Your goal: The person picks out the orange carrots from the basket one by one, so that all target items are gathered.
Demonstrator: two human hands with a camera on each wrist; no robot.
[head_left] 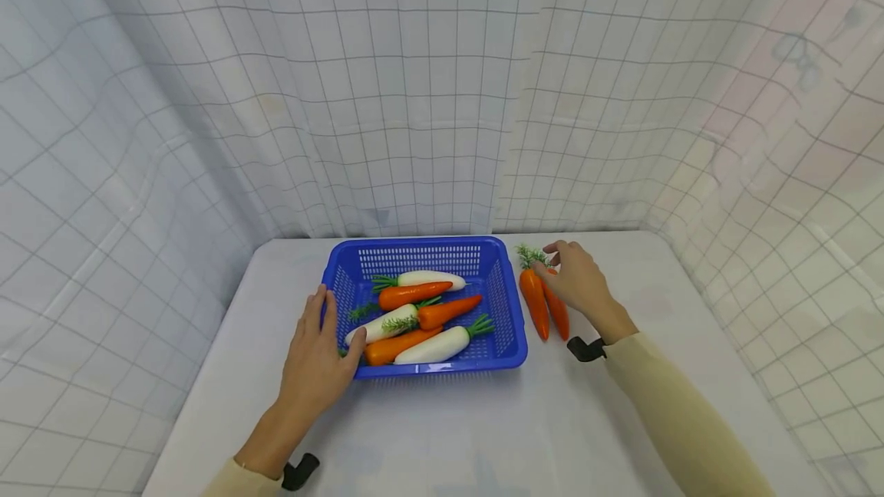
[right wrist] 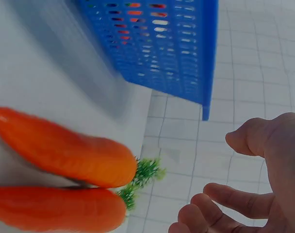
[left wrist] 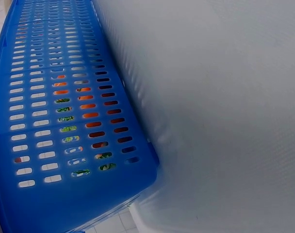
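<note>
The inner carrot (head_left: 534,305) and outer carrot (head_left: 557,313) are lying side by side just right of the blue basket (head_left: 442,369), leafy tops (head_left: 530,255) pointing away from the person. Right hand (head_left: 578,278) is hovering by those tops, thumb and bent fingers apart, pinching nothing. Left hand (head_left: 318,359) is resting at the basket's near-left corner, thumb spread from the fingers. Those 2 are looking light, stiff and kinda slick to me, so I'd be grabbing the fat shoulders, not the flimsy leafy tops.

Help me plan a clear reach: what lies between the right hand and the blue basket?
In the head view, the left carrot lies between the right hand and the blue basket; the hand partly covers the right carrot.
</note>
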